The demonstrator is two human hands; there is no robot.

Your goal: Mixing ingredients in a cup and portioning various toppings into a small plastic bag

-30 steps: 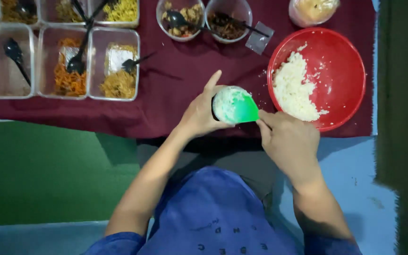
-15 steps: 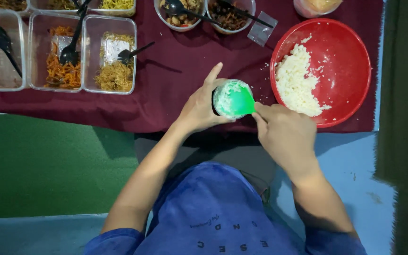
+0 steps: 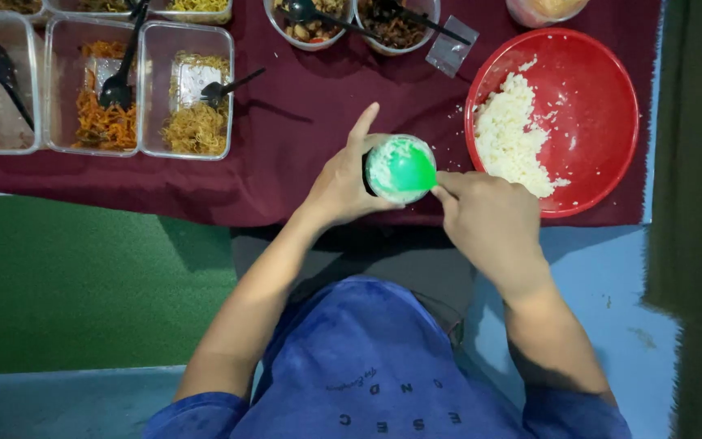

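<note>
The small round cup point(image 3: 383, 171) of white rice stands on the dark red cloth point(image 3: 286, 122), just beside the red bowl point(image 3: 603, 122). The left hand point(image 3: 343, 183) is wrapped around the side of the cup, with the index finger lifted and pointing away. The right hand point(image 3: 485, 215) is closed on the handle of a green spoon point(image 3: 409, 169), whose flat head lies on top of the rice inside the cup.

To do this pressing well, the left hand should keep the cup firm on the cloth so it does not tip toward the bowl, and the spoon should push straight down and evenly, not at the rim, or grains will fall over the edge. Some loose grains point(image 3: 457, 122) already lie on the cloth.

How full the cup is I cannot tell surely, because the spoon covers much of it.

Farther left are clear trays point(image 3: 156, 89) of shredded food with black spoons point(image 3: 115, 81).
</note>
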